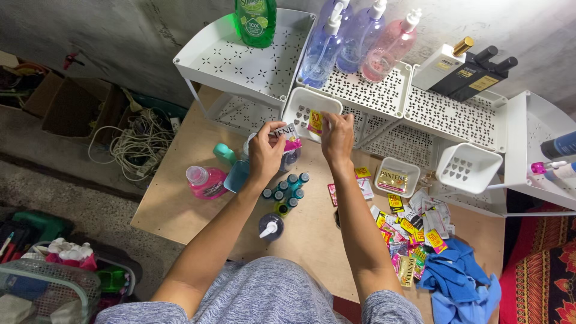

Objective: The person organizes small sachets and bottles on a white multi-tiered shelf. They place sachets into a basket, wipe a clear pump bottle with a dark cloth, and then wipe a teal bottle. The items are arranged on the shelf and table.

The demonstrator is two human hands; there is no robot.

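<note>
The right hand [337, 137] is pinching a small red and yellow packet [315, 122] over the white plastic basket [302, 103] at twelve o'clock. The left hand [266, 151] is gripping a bunch of packets [286, 137] beside it. Three pump bottles [354, 42] are standing on the white shelf [384, 96]; bare table [180, 204] is lying at eight o'clock.

The person wears a heathered grey-and-white knit garment of soft, mottled fabric, seen at the near edge of the view. Both arms are bare from above the elbows down to the left hand [266, 151] and the right hand [337, 139]. No rings, watch or bracelets show on wrists or fingers.
</note>
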